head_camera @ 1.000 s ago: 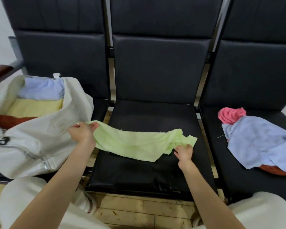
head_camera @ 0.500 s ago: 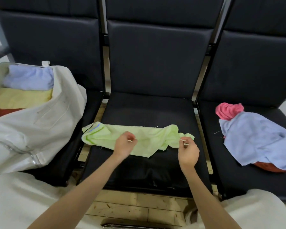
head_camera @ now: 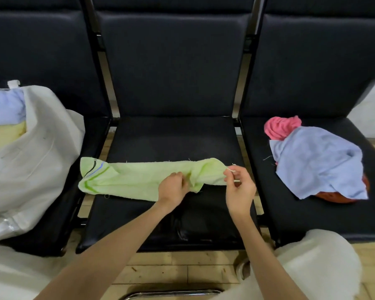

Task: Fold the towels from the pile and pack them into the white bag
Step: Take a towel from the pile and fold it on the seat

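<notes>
Green towel point(head_camera: 139, 180) stretched flat across the middle seat point(head_camera: 173, 141) for folding; left hand point(head_camera: 173, 188) pinching its bunched fold, right hand point(head_camera: 239, 187) pinching the end corner, probably to straighten it. White bag point(head_camera: 37, 161) waiting left, pile point(head_camera: 318, 161) right

A second ago the hands held the two ends of the pale green terry towel point(head_camera: 143, 179) stretched over the middle black seat point(head_camera: 173, 141). Since then the left hand point(head_camera: 172, 188) has let go of the left end and crossed to the bunched right part, and the right hand point(head_camera: 239, 188) now pinches the right corner, lifted slightly.
</notes>
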`<state>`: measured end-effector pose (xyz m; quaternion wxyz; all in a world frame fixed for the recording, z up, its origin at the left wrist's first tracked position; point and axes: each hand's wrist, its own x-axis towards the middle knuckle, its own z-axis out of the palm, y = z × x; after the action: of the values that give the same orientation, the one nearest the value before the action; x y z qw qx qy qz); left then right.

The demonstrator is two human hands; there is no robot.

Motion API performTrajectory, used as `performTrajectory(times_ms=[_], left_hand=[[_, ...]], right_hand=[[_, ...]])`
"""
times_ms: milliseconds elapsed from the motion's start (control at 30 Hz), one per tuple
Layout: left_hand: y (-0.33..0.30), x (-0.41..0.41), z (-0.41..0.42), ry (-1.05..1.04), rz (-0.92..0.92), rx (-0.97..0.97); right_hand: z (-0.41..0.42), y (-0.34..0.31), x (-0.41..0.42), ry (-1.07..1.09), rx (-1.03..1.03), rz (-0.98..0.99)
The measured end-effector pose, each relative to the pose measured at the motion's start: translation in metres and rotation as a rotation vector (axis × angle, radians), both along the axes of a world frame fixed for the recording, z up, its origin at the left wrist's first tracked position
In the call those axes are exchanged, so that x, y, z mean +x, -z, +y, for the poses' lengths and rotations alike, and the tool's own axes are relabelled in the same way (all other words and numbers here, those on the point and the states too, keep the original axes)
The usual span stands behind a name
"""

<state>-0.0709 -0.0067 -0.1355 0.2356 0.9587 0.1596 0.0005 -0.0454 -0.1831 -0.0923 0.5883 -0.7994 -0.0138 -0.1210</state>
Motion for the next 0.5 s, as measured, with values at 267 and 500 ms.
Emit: performTrajectory(times_ms=[267, 500], left_hand=[[-0.011, 0.001, -0.013, 0.019, 0.060, 0.123], [-0.017, 0.006, -0.024, -0.018, 0.060, 0.062]], right_hand=[[0.007, -0.010, -0.005, -0.009, 0.030, -0.017], [-0.004, -0.013, -0.010, -0.019, 0.001, -0.038]])
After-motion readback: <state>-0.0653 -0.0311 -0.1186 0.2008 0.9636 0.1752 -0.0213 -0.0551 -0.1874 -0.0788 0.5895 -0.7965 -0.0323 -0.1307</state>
